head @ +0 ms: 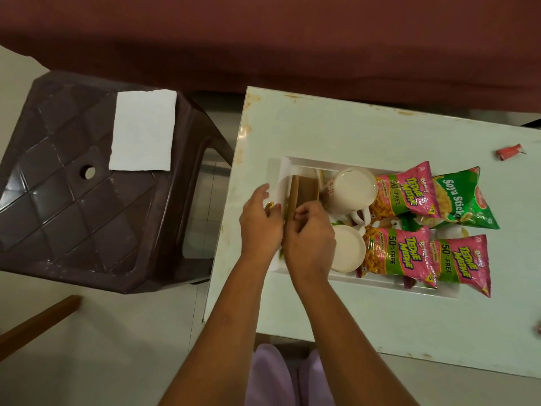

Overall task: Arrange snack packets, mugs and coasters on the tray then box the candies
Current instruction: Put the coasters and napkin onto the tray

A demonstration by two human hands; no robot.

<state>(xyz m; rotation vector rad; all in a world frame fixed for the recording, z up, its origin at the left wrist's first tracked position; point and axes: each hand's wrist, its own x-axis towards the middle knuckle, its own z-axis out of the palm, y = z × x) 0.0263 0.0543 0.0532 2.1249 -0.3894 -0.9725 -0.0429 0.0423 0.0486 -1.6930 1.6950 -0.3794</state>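
Note:
A white rectangular tray (pixel 304 163) lies on the pale table (pixel 351 133). On it stand two white mugs (pixel 348 190) (pixel 348 249), three pink snack packets (pixel 405 190) (pixel 395 253) (pixel 459 257) and a green Soya Sticks packet (pixel 462 197). At the tray's left end several brown coasters (pixel 301 189) stand on edge. My right hand (pixel 310 232) pinches a coaster's edge. My left hand (pixel 260 224) rests at the tray's left rim, fingers curled around a small gold-coloured object; what it is stays unclear.
A red candy wrapper (pixel 509 151) lies at the table's far right, another bit of red (pixel 538 328) at the right edge. A brown plastic stool (pixel 73 200) with a white folded cloth (pixel 143 131) stands left of the table. A maroon sofa fills the background.

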